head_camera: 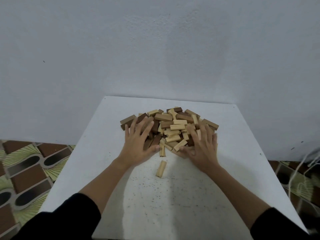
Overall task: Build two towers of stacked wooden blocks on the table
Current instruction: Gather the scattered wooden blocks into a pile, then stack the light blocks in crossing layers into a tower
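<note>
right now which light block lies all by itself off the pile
The pale block lying flat on the table, nearer the person than the pile; it touches no other block.

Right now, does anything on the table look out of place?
One pale block lies alone on the table, apart from the heap of blocks that both hands rest on. No tower stands yet.

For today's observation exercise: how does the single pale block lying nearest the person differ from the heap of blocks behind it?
The lone pale block lies flat on the bare table, apart from everything; the heap is jumbled, blocks overlapping at many angles. The lone block is untouched; the left hand and right hand rest spread on the heap. The heap mixes pale and dark brown blocks. Both sit unstacked.
</note>
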`<state>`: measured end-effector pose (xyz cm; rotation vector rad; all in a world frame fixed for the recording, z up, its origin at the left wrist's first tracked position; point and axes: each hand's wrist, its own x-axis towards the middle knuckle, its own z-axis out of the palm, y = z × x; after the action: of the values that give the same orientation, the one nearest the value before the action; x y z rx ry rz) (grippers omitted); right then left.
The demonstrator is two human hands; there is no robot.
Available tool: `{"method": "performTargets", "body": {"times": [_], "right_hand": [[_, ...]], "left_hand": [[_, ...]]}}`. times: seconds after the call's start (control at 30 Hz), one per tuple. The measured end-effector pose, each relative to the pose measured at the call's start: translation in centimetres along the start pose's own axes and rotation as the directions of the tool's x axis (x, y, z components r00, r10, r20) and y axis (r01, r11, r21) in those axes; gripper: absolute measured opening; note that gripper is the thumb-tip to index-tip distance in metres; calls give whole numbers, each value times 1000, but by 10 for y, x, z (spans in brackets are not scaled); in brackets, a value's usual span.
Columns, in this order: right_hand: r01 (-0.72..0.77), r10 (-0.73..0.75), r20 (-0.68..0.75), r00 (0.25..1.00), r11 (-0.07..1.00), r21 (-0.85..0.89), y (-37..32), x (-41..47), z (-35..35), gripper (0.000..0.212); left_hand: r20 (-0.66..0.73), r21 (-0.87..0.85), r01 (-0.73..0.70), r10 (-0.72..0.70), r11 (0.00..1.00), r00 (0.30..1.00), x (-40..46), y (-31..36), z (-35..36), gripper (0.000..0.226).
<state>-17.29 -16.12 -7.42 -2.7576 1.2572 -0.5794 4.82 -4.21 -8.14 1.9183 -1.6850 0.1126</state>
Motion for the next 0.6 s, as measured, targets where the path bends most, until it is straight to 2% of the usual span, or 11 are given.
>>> {"method": "performTargets", "body": {"times": [0.13,0.23,0.3,0.43,0.53,0.6], "right_hand": [[-144,165,-114,980,974,173,17,-21,-8,54],[-223,245,-108,963,958,181,27,-36,-7,35],[-233,245,-87,966,964,129,30,-44,-6,24],[-228,236,-127,963,971,78,23,-61,-6,13],[-177,193,-155,969,978,111,14,-70,-9,11],[-101,125,-124,984,979,180,6,-74,-12,12]], "left_hand": [[13,-27,-108,108,994,994,-25,14,7,58],[51,-16,-180,181,984,982,-42,19,14,38],[83,19,-212,209,977,974,-47,20,15,39],[109,44,-170,164,985,980,-57,26,7,45],[85,9,-164,163,986,983,-64,28,3,40],[54,-37,-158,160,987,986,-69,28,3,31]]}}
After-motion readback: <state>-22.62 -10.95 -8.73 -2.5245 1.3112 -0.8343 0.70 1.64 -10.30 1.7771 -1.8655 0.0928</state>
